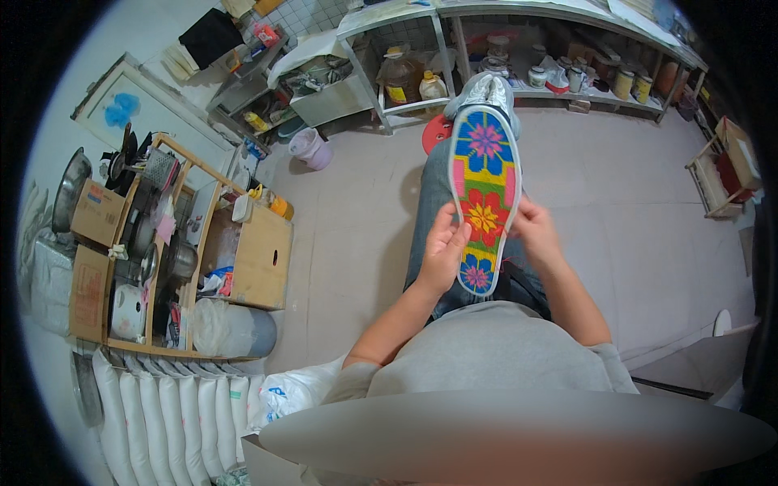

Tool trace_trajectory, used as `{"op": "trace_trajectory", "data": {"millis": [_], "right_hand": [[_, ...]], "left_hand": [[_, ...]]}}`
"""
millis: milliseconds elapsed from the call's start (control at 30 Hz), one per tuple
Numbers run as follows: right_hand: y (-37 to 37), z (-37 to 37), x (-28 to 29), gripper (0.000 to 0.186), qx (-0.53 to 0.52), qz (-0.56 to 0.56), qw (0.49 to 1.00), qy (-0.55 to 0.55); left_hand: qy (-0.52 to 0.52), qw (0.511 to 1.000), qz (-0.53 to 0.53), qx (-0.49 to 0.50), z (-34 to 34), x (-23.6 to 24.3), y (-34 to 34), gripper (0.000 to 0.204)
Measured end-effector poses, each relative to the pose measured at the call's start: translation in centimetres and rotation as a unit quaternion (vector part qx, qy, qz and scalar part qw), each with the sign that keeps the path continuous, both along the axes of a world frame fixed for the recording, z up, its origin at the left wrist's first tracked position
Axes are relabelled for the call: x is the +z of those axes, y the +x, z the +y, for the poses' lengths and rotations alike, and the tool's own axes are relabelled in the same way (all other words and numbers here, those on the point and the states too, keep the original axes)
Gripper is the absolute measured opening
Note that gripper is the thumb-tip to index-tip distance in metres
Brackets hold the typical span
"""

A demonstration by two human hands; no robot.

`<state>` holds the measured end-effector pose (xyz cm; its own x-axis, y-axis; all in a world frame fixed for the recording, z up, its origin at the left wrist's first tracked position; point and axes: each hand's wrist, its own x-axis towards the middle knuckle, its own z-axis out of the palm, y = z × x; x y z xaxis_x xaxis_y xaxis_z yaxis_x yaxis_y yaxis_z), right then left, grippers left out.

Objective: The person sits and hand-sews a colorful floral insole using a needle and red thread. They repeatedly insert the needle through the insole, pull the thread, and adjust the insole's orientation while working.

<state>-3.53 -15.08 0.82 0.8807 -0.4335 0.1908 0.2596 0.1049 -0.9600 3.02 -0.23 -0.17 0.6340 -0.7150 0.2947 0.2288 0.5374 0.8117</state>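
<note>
We see the embroidered insole (484, 185) upright above the jeans (421, 235), its far end before the silver shoe (490, 87). Our left hand (444, 245) is closed on its left edge, thumb in front. Our right hand (535, 233) curls at the right edge; whether it pinches firmly, we cannot tell. If the left thumb loosens, the insole could tip and fall to the floor (348, 211); uneven pulling might bend it.

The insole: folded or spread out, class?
Spread out: the insole shows its flowered face from end to end, between the left hand and right hand.
</note>
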Motion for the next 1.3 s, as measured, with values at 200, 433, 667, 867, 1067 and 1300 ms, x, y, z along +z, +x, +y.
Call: {"op": "trace_trajectory", "data": {"millis": [200, 433, 667, 867, 1067, 1300], "right_hand": [[-0.4, 1.7, -1.8, 0.033, 0.164, 0.034, 0.907, 0.387], [0.1, -4.7, -5.2, 0.006, 0.146, -0.207, 0.766, 0.591], [-7.1, -25.2, -20.4, 0.023, -0.391, -0.187, 0.843, 0.317], [-18.3, -28.0, -26.2, 0.021, -0.718, 0.266, 0.637, -0.094], [-17.5, -25.5, -23.4, 0.023, -0.665, 0.329, 0.63, -0.228], [-3.3, -9.4, -4.1, 0.017, -0.334, -0.054, 0.862, -0.377]], "left_hand": [[-0.002, 0.996, 0.009, -0.087, -0.3, -0.1, -0.8, 0.04], [-0.039, 0.997, 0.048, -0.05, 0.5, 1.1, -0.2, 0.038], [-0.068, 0.977, 0.08, 0.188, 4.6, 1.1, 5.0, 0.037], [-0.085, 0.896, 0.084, 0.428, 10.9, 1.7, 11.3, 0.039], [-0.11, 0.914, 0.076, 0.384, 10.9, 0.8, 11.8, 0.038], [-0.265, 0.897, 0.263, -0.236, 3.4, 0.6, 4.3, 0.063]]}}
